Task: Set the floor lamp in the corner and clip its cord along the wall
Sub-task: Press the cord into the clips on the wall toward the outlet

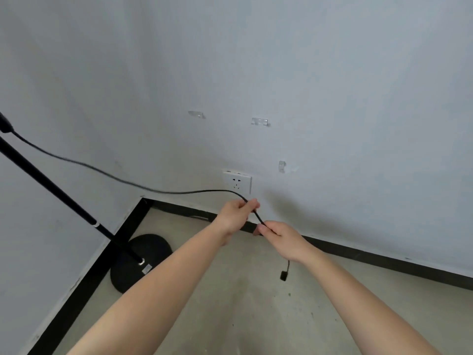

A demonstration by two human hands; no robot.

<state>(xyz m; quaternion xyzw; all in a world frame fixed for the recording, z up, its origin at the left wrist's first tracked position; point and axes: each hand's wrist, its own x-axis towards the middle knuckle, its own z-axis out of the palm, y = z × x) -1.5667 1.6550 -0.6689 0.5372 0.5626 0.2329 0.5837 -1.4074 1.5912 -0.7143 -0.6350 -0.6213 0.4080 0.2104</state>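
Observation:
The black floor lamp stands in the corner at the left, its round base on the floor and its pole slanting up out of view. Its thin black cord sags from the pole's upper end across the wall to my hands. My left hand pinches the cord just below the white wall socket. My right hand grips it a little further along. The cord's end, with a small black plug, dangles below my right wrist. Three clear clips are stuck on the wall: one, another, and a third.
A black skirting board runs along the foot of both walls and meets in the corner. The floor is bare grey concrete with a few dark specks. Both walls are plain pale grey.

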